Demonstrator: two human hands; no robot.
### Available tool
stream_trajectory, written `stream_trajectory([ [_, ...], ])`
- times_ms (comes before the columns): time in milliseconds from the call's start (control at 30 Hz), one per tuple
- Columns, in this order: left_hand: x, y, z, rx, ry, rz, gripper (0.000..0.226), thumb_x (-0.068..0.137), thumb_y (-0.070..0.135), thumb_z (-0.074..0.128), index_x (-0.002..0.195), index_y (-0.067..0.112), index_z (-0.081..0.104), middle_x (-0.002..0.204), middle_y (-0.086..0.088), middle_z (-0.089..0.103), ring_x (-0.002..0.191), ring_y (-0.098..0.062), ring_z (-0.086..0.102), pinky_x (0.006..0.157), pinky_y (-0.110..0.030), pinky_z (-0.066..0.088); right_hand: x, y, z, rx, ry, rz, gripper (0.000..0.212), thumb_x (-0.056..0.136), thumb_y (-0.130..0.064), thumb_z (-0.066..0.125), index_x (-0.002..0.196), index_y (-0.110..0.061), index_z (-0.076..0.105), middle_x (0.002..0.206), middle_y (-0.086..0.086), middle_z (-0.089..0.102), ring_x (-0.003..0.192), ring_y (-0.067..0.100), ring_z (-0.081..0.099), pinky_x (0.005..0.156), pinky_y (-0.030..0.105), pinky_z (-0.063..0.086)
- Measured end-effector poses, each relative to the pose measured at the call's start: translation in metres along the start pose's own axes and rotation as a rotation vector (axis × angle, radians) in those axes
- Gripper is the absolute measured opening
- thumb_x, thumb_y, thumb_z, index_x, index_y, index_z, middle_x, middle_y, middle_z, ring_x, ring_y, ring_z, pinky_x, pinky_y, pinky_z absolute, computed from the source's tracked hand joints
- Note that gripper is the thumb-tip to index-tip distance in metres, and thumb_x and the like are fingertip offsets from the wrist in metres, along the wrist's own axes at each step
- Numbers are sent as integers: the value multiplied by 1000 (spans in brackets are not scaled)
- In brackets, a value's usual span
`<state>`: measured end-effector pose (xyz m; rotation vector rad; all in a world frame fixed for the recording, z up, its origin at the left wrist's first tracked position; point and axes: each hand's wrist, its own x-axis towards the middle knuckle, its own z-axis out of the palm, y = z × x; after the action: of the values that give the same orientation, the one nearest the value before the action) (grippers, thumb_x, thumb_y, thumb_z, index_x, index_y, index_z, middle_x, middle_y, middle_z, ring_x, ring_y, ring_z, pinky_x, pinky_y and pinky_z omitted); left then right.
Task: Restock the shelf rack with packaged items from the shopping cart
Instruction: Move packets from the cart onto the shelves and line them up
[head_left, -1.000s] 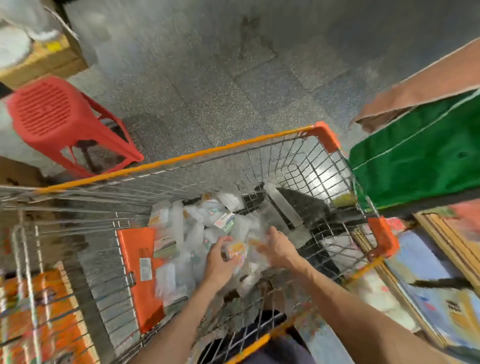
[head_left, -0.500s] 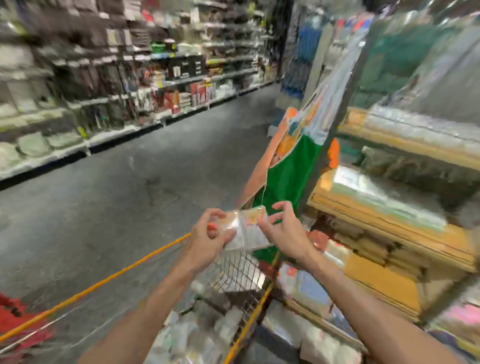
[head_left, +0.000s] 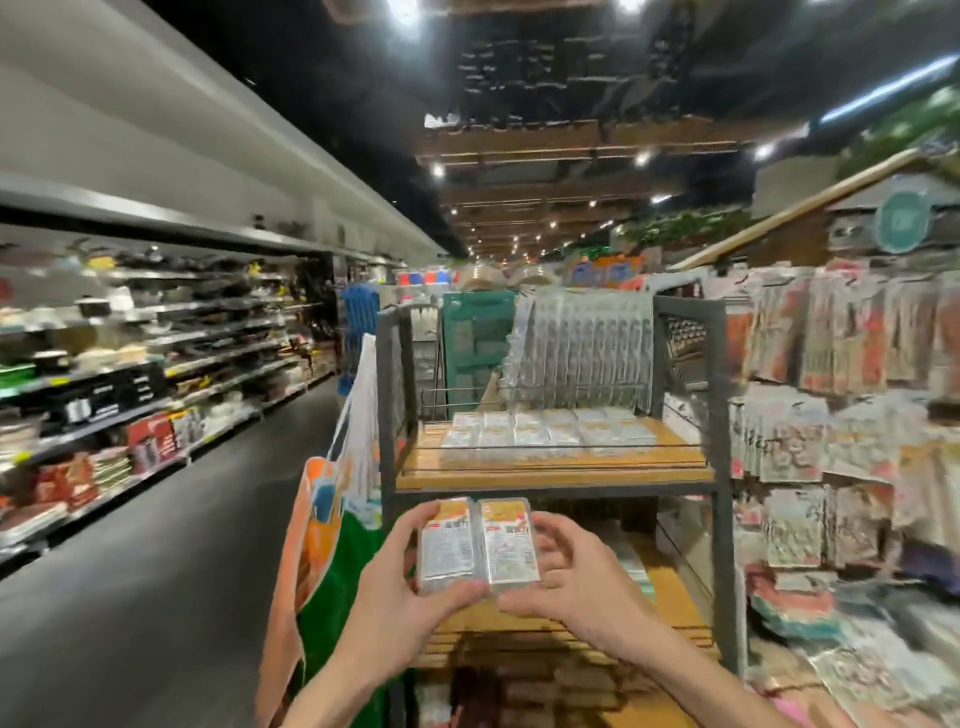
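Left hand (head_left: 400, 587) and right hand (head_left: 571, 587) pinch two clear packets (head_left: 452, 545) side by side, just below the rack's wooden shelf (head_left: 550, 478), and such light fingertip grips could let one slip on the lift!

Glossy clear plastic packs (head_left: 478, 540) w/ paper labels, matt dark metal rack frame (head_left: 719, 415), slatted wood shelf (head_left: 550, 470), smooth floor (head_left: 156, 571)

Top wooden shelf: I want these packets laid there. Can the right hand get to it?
Probably yes: the right hand, gripping a packet, sits just below the shelf, whose front is open with bare wood before the stocked packets.
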<state>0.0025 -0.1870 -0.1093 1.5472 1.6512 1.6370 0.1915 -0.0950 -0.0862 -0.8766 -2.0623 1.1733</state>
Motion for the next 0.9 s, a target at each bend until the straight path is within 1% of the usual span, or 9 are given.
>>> stream_trajectory([
  [100,49,4,17,53,-23,58,75,58,45,89,119,38,45,107,29,61,101,2,62,79,-12,48,36,10,-25,24,83,-48,79,61,-20,91,125,-29,46,102,-5,67,79,6,68,78,31,58],
  [200,112,-1,26,166,-36,94,69,63,55,83,117,42,43,111,26,60,102,3,60,83,-19,47,87,12,-48,-51,105,-138,76,64,-43,83,127,-33,42,96,-13,66,81,1,67,79,31,56],
  [300,176,-8,24,284,-53,90,63,64,62,78,115,45,44,110,20,65,100,4,61,84,-24,49,142,9,-66,-295,118,-211,62,81,-53,66,134,-31,41,91,-24,49,82,-7,50,72,17,40],
  [400,229,-12,25,345,-83,65,55,75,48,77,121,37,48,108,17,66,96,6,61,82,-15,49,195,3,-79,-477,131,-228,61,89,-55,54,141,-27,37,123,-6,58,112,11,53,83,24,40],
  [467,266,-20,26,380,-96,34,52,80,43,73,126,33,49,111,20,63,95,8,60,78,-8,45,237,4,-83,-604,121,-248,63,91,-57,50,142,-24,35,124,2,61,112,18,56,87,32,46],
  [633,319,-43,28,494,-201,-80,68,86,41,68,144,28,34,139,12,46,114,0,45,90,-17,37,304,23,-74,-807,67,-163,55,94,-58,42,135,-22,38,118,4,64,106,22,59,86,37,48],
  [767,338,-61,7,557,-247,-192,66,88,46,64,143,35,30,131,8,53,86,-1,62,74,-22,54,339,36,-44,-814,27,-87,44,95,-59,37,125,-26,39,109,2,66,102,24,61,86,38,49],
  [833,337,-80,-2,608,-253,-261,69,88,51,61,146,34,27,125,9,56,80,-3,63,76,-27,54,362,51,-27,-883,-45,-31,57,91,-68,22,130,-29,37,116,0,64,110,22,59,94,38,46],
  [900,348,-99,13,599,-245,-242,76,89,58,54,151,27,23,146,5,44,119,-10,54,104,-28,41,405,79,-45,-973,-28,2,93,70,-80,-11,135,-33,38,122,1,61,115,20,57,101,38,43],
])
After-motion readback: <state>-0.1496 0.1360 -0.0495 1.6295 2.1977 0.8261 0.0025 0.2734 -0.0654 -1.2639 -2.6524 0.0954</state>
